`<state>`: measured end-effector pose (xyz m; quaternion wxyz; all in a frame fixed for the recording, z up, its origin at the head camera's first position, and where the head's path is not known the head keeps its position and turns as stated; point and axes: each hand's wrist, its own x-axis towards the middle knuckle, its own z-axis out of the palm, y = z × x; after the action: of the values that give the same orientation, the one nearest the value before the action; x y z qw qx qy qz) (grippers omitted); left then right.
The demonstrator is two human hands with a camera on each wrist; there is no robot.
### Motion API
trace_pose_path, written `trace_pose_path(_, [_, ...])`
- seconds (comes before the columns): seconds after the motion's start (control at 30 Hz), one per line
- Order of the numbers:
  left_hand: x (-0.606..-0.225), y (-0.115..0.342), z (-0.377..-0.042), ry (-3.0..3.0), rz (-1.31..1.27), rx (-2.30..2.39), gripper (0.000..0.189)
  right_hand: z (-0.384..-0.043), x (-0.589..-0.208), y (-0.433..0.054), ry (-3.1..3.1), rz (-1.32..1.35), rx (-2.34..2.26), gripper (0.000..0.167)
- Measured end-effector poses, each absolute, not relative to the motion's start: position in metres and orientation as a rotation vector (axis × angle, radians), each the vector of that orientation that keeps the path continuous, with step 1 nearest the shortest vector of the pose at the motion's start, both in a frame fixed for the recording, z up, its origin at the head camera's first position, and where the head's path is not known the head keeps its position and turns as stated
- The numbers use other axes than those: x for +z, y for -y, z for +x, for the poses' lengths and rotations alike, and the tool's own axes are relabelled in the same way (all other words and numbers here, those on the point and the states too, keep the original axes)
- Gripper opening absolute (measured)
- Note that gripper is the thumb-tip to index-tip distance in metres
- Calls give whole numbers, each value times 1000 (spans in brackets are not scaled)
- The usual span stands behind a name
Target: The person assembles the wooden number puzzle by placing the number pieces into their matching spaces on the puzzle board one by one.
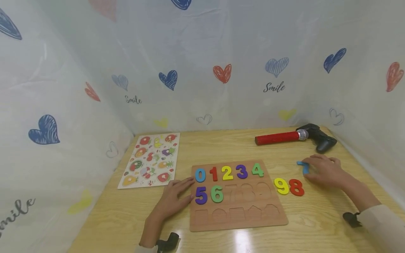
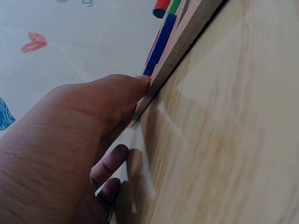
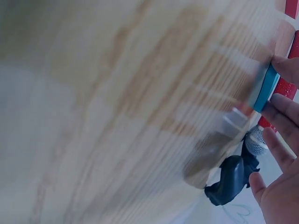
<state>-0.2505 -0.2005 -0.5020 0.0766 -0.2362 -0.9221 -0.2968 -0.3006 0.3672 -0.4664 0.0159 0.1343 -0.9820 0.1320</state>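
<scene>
Where your right hand (image 1: 326,171) is working: you are pinching the blue 7 (image 1: 306,169) between thumb and fingertips; I cannot tell whether it is resting on the table (image 1: 215,147) or hanging just above it.
Blue 7: you are probably picking it up for the board (image 1: 234,204); the next move seems to be calling for a firm pinch, a lift leftward past the 9 and 8, and a turn to match the recess.
Left hand: your left hand (image 1: 172,202) is lying well apart from the right, thumb touching the board's left edge by the 5 (image 1: 202,193), forefinger near the 0; thumb and fingers are spreading apart, clamping nothing, apparently steadying the board.
8 and 9: the red 8 (image 1: 296,187) is lying nearest the right hand, nearer you than the blue 7; the yellow 9 (image 1: 282,188) is sitting between it and the board.
Board: it is holding numbers 0 to 4 (image 1: 227,173) in the top row, then 5 and 6 (image 1: 213,194); the 7-shaped recess (image 1: 231,193) is showing just right of the 6.
Mic and controller: beyond your right hand, the red mic (image 1: 278,137) is pointing its head at the black controller (image 1: 325,143).
Fruit board: the fruit board (image 1: 151,165) is lying beyond your left hand.
Heart sheet: the heart sheet (image 1: 196,102) is hanging behind everything.
</scene>
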Motion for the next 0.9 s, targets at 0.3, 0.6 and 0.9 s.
trace_pose_path(0.3, [-502,201,-251,2766,-721,-888,51,-298,-463,-368,3058,380,400,50])
trace_pose_path(0.6, [-501,202,-252,2799,-699,-914,52,-288,-457,-362,3012,424,454,52])
trace_pose_path(0.9, [-502,202,-252,2819,-692,-907,53,-278,-451,-354,2954,504,439,50])
